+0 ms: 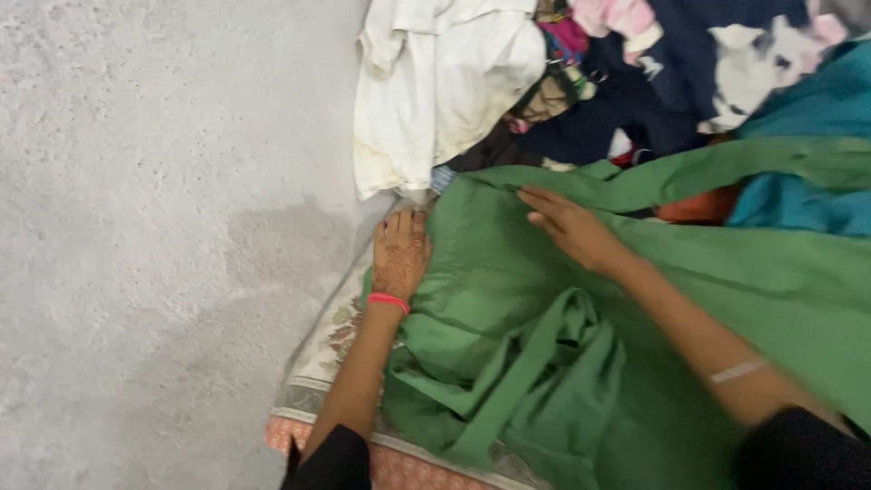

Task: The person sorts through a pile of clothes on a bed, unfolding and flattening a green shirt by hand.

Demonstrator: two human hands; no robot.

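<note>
Head view: a green garment (pixel 508 299) lies crumpled and spread over a patterned mat (pixel 331 349), with the left hand (pixel 400 254) pressed flat, fingers together, on its left edge and the right hand (pixel 567 222) resting open, fingers stretched, on its upper fold, neither of the 2 gripping anything. Just beyond it sits a heap of clothes: a white cloth (pixel 435 91), dark navy pieces (pixel 635 109) and teal fabric (pixel 807 154). A grey concrete floor (pixel 163 227) lies to the left.

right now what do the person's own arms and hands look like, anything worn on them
Both arms are bare up to black sleeves near the elbows. The left hand has a dark henna pattern across its back and a red-pink band on the wrist. The right hand shows no pattern; a thin pale band circles that forearm.
</note>
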